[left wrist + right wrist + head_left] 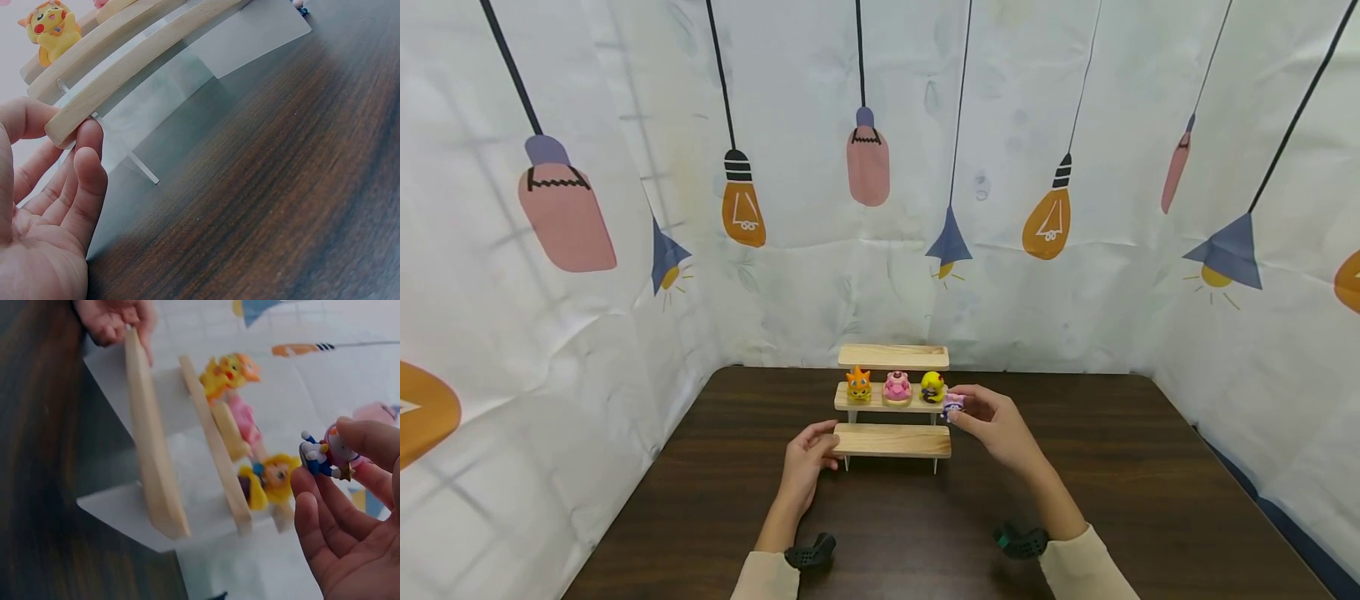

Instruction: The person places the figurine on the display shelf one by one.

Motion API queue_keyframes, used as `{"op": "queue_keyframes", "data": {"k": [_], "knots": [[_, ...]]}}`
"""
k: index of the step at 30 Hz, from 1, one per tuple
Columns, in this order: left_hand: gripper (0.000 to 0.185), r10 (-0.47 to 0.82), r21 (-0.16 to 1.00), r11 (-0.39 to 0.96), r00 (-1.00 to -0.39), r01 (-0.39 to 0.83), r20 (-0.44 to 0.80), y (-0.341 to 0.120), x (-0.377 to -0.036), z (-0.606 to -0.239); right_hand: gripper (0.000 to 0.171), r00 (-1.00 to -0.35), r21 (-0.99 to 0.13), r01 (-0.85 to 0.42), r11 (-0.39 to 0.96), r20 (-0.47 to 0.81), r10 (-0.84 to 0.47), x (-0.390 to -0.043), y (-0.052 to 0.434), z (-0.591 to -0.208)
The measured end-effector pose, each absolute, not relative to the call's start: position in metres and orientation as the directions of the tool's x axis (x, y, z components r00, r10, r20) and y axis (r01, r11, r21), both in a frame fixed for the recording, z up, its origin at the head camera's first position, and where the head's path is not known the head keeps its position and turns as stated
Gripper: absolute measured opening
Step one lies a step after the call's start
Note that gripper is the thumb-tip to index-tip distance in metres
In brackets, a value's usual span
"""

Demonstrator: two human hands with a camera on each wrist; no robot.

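A three-tier display stand with wooden boards and clear legs is at the far side of the table. My left hand (pixel 805 460) grips the left end of its lowest board (pixel 891 440), thumb and fingers around the edge. On the middle board (pixel 880 408) sit a yellow figurine with an orange top (pixel 858 387), a pink figurine (pixel 897 389) and a yellow-haired figurine (pixel 932 387). My right hand (pixel 1000 423) pinches a small pink, white and blue figurine (pixel 319 453) between thumb and fingers, just beyond the middle board's right end.
The top board (pixel 893 357) of the stand bears no figurine. Beneath everything is a dark wood-grain table (pixel 1120 500). A pale fabric curtain (pixel 812 308) printed with lamps hangs along its back and sides, close behind the stand.
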State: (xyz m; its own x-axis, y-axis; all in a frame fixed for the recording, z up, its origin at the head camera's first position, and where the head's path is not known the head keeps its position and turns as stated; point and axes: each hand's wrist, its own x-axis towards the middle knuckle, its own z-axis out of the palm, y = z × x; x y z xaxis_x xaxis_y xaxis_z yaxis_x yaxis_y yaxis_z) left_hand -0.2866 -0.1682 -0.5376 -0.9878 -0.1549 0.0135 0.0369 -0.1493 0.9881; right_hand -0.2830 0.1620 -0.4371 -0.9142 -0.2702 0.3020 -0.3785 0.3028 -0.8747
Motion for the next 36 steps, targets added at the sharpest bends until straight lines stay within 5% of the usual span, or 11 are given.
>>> {"op": "queue_keyframes", "data": {"k": [36], "knots": [[0.035,-0.154,0.986,-0.162,-0.988,0.027,0.001,-0.168,-0.288,-0.538,0.033,-0.884,-0.869,-0.394,0.299,0.269,-0.383,-0.283,0.070,-0.479]]}}
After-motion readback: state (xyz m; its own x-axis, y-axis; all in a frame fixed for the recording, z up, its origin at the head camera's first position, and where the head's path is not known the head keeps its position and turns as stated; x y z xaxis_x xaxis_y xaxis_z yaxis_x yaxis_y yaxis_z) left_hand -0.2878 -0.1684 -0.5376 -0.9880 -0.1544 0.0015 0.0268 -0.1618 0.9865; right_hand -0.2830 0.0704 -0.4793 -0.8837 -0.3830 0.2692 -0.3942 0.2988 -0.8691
